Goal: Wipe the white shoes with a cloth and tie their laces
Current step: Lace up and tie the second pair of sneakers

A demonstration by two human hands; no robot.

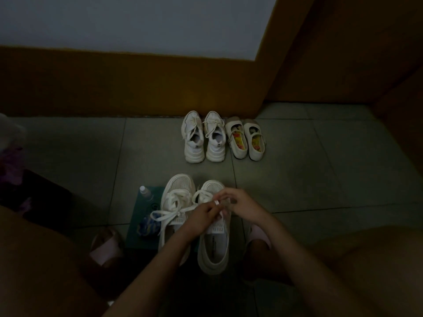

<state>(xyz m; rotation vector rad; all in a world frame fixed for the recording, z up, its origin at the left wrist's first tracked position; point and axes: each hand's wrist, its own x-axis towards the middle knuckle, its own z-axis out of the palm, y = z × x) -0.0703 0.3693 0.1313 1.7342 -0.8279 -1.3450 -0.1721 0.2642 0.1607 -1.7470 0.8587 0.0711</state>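
Observation:
Two white lace-up shoes stand side by side on the tiled floor in front of me. The left shoe (175, 202) has its lace tied in a bow. Over the right shoe (214, 245) both hands work its white lace (201, 195). My left hand (201, 217) pinches one strand near the tongue. My right hand (239, 203) pinches the other strand just above it. A blue-and-white cloth (147, 225) lies crumpled to the left of the shoes on a teal mat (135, 234).
A small clear bottle (146, 193) stands on the mat. By the brown skirting sit another white sneaker pair (204, 137) and a pair of cream strap shoes (246, 140). My feet in pink slippers (105, 248) flank the shoes. A dark object lies at far left.

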